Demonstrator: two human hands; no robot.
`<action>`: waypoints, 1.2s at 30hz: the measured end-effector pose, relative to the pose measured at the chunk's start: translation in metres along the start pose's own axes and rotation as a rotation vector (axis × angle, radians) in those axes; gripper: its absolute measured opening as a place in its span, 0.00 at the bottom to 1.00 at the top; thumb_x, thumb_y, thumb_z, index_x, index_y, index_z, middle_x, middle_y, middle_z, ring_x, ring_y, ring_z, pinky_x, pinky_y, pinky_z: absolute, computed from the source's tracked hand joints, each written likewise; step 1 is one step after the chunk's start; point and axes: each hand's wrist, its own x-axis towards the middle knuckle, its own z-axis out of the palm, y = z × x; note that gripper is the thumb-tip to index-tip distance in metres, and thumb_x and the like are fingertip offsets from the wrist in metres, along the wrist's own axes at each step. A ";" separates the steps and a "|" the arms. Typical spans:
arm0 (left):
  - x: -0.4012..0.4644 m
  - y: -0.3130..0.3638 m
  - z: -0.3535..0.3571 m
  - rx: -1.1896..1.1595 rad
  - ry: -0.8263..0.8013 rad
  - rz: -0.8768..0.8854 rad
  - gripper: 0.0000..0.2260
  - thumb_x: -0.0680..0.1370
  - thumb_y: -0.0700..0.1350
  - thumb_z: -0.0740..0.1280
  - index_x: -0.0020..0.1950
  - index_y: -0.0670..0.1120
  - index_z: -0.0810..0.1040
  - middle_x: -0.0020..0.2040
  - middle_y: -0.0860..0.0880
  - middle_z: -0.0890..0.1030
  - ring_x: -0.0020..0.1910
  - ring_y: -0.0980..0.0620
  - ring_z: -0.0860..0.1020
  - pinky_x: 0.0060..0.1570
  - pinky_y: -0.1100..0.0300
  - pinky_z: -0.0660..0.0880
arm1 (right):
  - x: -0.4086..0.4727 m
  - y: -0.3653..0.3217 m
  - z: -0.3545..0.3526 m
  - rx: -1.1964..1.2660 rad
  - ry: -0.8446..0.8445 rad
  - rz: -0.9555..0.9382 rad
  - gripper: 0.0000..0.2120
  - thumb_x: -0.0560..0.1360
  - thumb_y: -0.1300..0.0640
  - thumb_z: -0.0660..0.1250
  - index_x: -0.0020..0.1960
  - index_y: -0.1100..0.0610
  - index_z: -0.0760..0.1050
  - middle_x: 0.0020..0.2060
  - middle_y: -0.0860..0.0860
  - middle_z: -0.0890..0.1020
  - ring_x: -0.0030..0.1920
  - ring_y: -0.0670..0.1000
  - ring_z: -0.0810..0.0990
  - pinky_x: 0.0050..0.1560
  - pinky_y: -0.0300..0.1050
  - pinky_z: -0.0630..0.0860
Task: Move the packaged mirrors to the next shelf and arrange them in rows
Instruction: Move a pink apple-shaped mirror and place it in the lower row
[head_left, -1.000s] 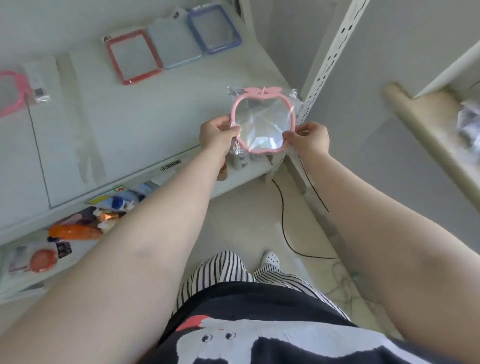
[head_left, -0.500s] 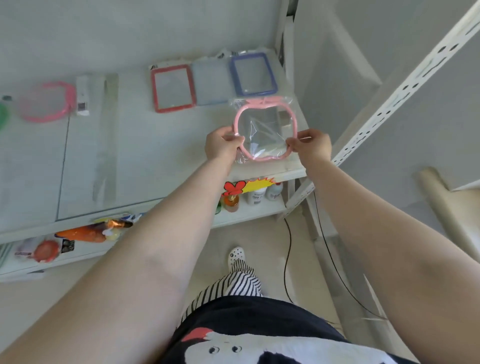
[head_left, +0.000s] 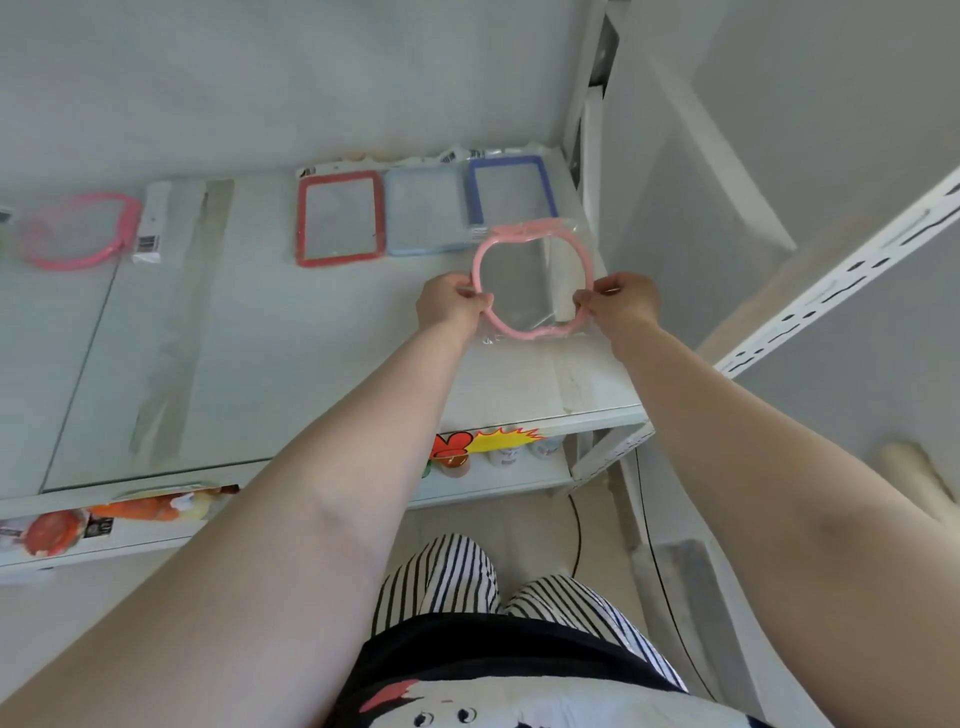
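Note:
A pink apple-shaped mirror in clear plastic wrap hangs low over the right end of the white shelf. My left hand pinches its left rim and my right hand pinches its right rim. Just behind it, along the back of the shelf, lie three rectangular packaged mirrors in a row: red, pale blue and dark blue. A round pink mirror lies at the far left of the shelf.
A white barcode label lies beside the round pink mirror. Below are lower shelves with bottles and orange packaged goods. A perforated white upright stands to the right. Black cables run across the floor.
Both hands have carried the pink apple-shaped mirror from past the shelf's right end inward and down, close behind the dark blue mirror. My view has tilted up toward the shelf.

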 end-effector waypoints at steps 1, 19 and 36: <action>-0.001 -0.006 0.002 0.039 -0.010 -0.006 0.11 0.69 0.37 0.74 0.51 0.42 0.82 0.50 0.42 0.84 0.47 0.45 0.83 0.56 0.51 0.79 | 0.002 0.008 0.001 -0.019 -0.019 0.021 0.08 0.68 0.61 0.75 0.41 0.56 0.76 0.40 0.55 0.83 0.36 0.52 0.82 0.41 0.43 0.80; 0.032 0.002 0.009 -0.066 -0.009 -0.055 0.33 0.73 0.49 0.70 0.75 0.49 0.60 0.66 0.45 0.74 0.58 0.44 0.79 0.63 0.51 0.75 | 0.046 0.003 0.010 0.037 -0.079 0.012 0.10 0.71 0.51 0.68 0.37 0.56 0.74 0.31 0.52 0.77 0.33 0.54 0.76 0.39 0.41 0.73; 0.068 -0.018 0.039 -0.045 0.163 0.190 0.11 0.72 0.35 0.69 0.51 0.46 0.82 0.52 0.49 0.82 0.40 0.52 0.77 0.51 0.62 0.76 | 0.100 0.008 0.037 0.053 0.013 -0.101 0.05 0.72 0.60 0.71 0.48 0.57 0.81 0.40 0.51 0.83 0.41 0.52 0.81 0.49 0.45 0.79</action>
